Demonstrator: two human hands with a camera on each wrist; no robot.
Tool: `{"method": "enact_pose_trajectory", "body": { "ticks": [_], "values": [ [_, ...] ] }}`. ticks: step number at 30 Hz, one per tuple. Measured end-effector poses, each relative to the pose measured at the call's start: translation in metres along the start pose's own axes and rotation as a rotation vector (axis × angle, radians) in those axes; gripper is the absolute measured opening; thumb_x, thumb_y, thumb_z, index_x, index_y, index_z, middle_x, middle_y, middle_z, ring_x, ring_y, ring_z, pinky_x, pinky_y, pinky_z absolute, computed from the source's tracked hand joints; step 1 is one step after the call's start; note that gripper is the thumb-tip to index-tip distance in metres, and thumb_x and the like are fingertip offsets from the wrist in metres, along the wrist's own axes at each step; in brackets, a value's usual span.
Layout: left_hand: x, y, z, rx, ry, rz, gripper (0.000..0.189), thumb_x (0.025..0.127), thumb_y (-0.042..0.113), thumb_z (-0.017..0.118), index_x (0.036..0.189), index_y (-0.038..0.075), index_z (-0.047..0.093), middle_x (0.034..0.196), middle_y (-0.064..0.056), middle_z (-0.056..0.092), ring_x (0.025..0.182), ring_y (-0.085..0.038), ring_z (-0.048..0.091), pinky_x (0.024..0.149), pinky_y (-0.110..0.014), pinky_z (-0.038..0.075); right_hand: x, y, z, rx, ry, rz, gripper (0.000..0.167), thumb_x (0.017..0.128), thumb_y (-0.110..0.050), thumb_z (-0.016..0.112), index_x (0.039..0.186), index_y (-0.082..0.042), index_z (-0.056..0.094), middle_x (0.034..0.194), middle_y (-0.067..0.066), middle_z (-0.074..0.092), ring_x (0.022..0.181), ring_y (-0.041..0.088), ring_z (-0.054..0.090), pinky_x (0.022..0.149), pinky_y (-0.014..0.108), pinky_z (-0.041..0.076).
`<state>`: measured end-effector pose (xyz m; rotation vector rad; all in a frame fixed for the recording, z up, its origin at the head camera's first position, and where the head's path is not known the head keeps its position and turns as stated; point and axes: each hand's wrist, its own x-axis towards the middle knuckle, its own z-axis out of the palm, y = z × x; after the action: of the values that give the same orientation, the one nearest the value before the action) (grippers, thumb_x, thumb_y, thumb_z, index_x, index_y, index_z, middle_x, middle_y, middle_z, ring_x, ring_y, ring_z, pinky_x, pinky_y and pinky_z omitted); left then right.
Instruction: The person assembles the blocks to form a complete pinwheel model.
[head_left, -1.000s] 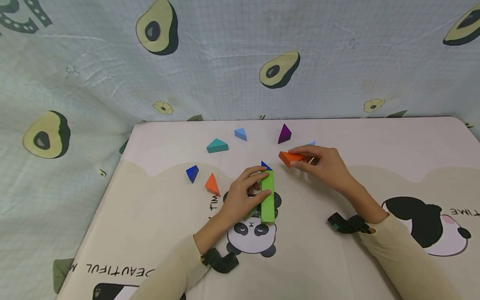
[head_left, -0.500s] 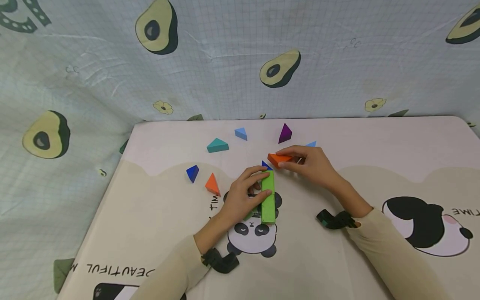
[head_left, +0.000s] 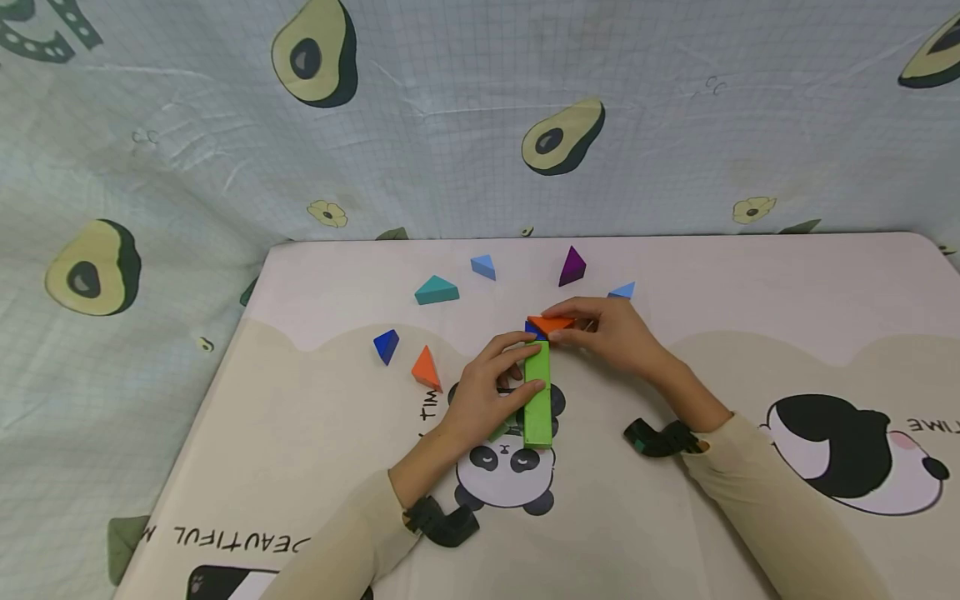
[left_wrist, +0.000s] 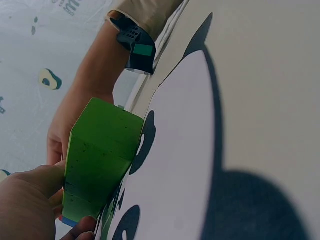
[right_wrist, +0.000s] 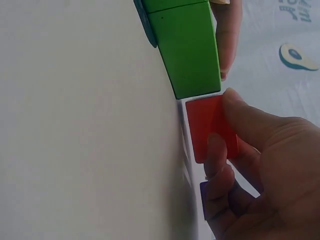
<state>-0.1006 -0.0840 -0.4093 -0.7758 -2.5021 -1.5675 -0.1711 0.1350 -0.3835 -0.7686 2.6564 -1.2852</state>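
Two bright green blocks (head_left: 537, 408) lie end to end in a column, the seam faint in the head view. My left hand (head_left: 487, 392) holds them from the left, thumb and fingertips on the green surface (left_wrist: 102, 155). At the column's far end sits a dark blue triangular block (head_left: 532, 331), partly covered. My right hand (head_left: 618, 333) pinches an orange triangular block (head_left: 549, 324) between thumb and fingers against the blue one's right side. In the right wrist view this orange block (right_wrist: 200, 125), looking red, sits close by the green end.
Loose triangular blocks lie around: teal (head_left: 437, 290), light blue (head_left: 483, 267), purple (head_left: 572, 267), another light blue (head_left: 622, 290), dark blue (head_left: 386, 346) and orange (head_left: 426, 367). A printed cloth (head_left: 600, 533) covers the table. Behind it hangs an avocado-patterned curtain (head_left: 450, 100).
My right hand has moved left with the orange block, bringing it against the blue block at the column's far end. The left hand and green blocks have stayed put.
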Motion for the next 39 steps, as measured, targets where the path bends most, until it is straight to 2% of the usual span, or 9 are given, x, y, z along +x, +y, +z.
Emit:
{"method": "enact_pose_trajectory", "body": {
  "ticks": [17, 25, 39],
  "values": [
    [0.0004, 0.0024, -0.0007, 0.000, -0.002, -0.001, 0.042, 0.086, 0.013, 0.072, 0.126, 0.003, 0.062, 0.135, -0.004, 0.050, 0.081, -0.016, 0.053, 0.069, -0.024, 0.045, -0.0009, 0.0013, 0.0035, -0.028, -0.026, 0.013, 0.031, 0.087, -0.022, 0.071, 0.118, -0.019, 0.069, 0.104, -0.004, 0.068, 0.082, 0.014, 0.061, 0.071, 0.033, 0.049],
    [0.0001, 0.0030, -0.0006, 0.000, -0.003, -0.010, 0.041, 0.086, 0.013, 0.072, 0.125, 0.003, 0.062, 0.135, -0.005, 0.050, 0.082, -0.016, 0.053, 0.069, -0.024, 0.045, -0.0008, 0.0025, 0.0043, -0.033, -0.022, 0.049, 0.029, 0.090, -0.020, 0.068, 0.119, -0.017, 0.068, 0.104, -0.002, 0.068, 0.077, 0.016, 0.058, 0.067, 0.032, 0.047],
    [0.0003, 0.0024, -0.0001, 0.008, 0.005, -0.004, 0.041, 0.087, 0.013, 0.072, 0.125, 0.002, 0.062, 0.134, -0.006, 0.050, 0.082, -0.017, 0.053, 0.069, -0.024, 0.045, -0.0005, 0.0030, 0.0045, -0.009, -0.033, 0.062, 0.028, 0.090, -0.020, 0.068, 0.118, -0.015, 0.069, 0.106, 0.000, 0.068, 0.082, 0.017, 0.061, 0.073, 0.034, 0.049]
  ]
}}
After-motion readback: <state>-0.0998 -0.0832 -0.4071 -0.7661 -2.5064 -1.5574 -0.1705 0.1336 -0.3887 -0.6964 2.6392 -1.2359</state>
